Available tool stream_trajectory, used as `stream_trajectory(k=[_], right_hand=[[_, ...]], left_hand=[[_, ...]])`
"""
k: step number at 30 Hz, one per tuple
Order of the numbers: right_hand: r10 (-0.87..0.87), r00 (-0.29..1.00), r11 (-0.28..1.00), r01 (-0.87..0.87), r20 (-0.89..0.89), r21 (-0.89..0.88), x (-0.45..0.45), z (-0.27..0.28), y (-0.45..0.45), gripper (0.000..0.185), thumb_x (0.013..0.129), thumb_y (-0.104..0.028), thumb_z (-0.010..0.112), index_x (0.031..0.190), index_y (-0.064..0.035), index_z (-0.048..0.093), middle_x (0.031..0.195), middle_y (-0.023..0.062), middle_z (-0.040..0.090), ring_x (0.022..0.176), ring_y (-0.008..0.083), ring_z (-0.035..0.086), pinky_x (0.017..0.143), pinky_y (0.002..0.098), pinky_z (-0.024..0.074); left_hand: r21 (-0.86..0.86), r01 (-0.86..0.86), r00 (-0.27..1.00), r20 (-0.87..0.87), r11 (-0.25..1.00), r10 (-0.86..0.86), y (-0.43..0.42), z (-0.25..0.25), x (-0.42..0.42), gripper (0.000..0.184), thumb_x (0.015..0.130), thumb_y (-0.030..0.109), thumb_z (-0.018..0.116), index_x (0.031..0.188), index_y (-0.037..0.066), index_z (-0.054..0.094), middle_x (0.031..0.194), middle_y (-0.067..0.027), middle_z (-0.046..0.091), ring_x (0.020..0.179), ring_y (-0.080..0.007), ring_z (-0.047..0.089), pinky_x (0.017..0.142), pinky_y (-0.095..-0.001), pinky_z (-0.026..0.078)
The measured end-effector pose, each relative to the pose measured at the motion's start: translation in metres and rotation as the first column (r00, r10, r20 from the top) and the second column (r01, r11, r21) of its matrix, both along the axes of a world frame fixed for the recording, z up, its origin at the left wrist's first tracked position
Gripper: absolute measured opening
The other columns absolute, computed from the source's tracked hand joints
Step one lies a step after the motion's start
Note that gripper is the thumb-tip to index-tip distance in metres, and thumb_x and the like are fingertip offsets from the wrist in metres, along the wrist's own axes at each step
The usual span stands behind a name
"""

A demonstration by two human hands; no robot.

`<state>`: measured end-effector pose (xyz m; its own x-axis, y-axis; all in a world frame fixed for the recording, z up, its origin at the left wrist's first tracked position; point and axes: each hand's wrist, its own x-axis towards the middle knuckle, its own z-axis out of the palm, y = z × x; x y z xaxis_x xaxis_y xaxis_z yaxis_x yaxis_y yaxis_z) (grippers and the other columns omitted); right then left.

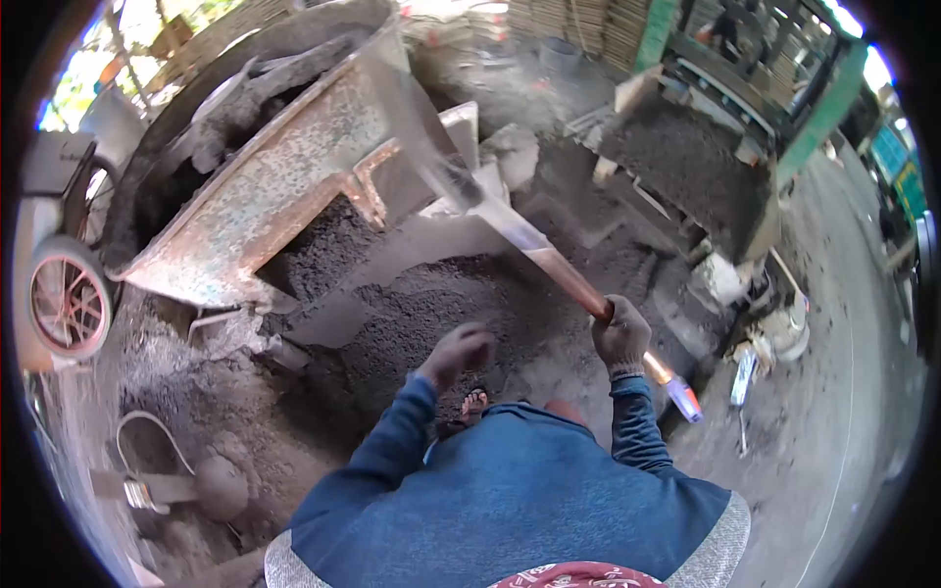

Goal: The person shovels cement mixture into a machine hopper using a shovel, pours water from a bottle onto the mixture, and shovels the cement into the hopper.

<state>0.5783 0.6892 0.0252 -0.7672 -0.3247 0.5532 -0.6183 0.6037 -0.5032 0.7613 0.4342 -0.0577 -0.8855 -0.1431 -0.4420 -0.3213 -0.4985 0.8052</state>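
My right hand (620,335), in a knitted glove, is closed around the wooden handle of a shovel (569,279). The shovel slants up and left from my grip, and its metal blade (426,137) is smeared by motion in front of a rusty metal pan. Behind my grip the handle's end sticks out to the lower right. My left hand (459,355), also gloved, is off the shovel, above dark granular material (421,304) on the ground. Its fingers are blurred, so I cannot tell how far they are curled.
The large rusty pan (284,181) stands at the upper left, near a red-rimmed wheel (69,299). A bin of dark material (686,147) sits under a green frame (809,122) at right. A round-ended metal part (221,487) lies lower left; clutter (774,338) lies at right.
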Motion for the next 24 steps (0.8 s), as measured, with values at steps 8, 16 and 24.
stream_trajectory(k=[8,16,24], right_hand=[[-0.126,0.966,0.965,0.173,-0.227,0.198,0.057,0.003,0.020,0.029,0.070,-0.012,0.071,0.097,-0.0142,0.063,0.084,0.0089,0.066,0.078,0.0328,0.063,0.071,0.0454,0.0475],[-0.375,0.901,0.745,0.432,-0.218,0.508,0.106,-0.012,0.223,0.040,0.068,-0.009,0.075,0.106,-0.0093,0.064,0.110,0.0144,0.065,0.106,0.0345,0.059,0.093,0.0489,0.0441],[-0.674,0.714,0.731,0.609,0.189,0.307,0.206,-0.064,0.349,0.040,0.070,0.003,0.071,0.108,-0.0074,0.064,0.106,0.0152,0.065,0.098,0.0357,0.064,0.082,0.0431,0.0519]], left_hand=[[0.680,0.201,0.896,-0.418,0.705,0.147,0.053,0.049,-0.106,0.021,0.091,0.006,0.061,0.112,0.007,0.063,0.101,-0.0122,0.065,0.107,-0.0339,0.061,0.108,-0.0522,0.042],[0.751,-0.100,0.972,-0.067,0.653,0.226,0.048,-0.021,-0.097,0.002,0.089,0.009,0.065,0.088,0.009,0.063,0.088,-0.0099,0.066,0.098,-0.0334,0.065,0.098,-0.0561,0.048],[0.668,-0.183,0.981,0.177,0.721,0.086,0.109,-0.043,-0.120,0.006,0.091,0.014,0.064,0.093,0.009,0.061,0.086,-0.0088,0.065,0.091,-0.0343,0.065,0.092,-0.0546,0.051]])
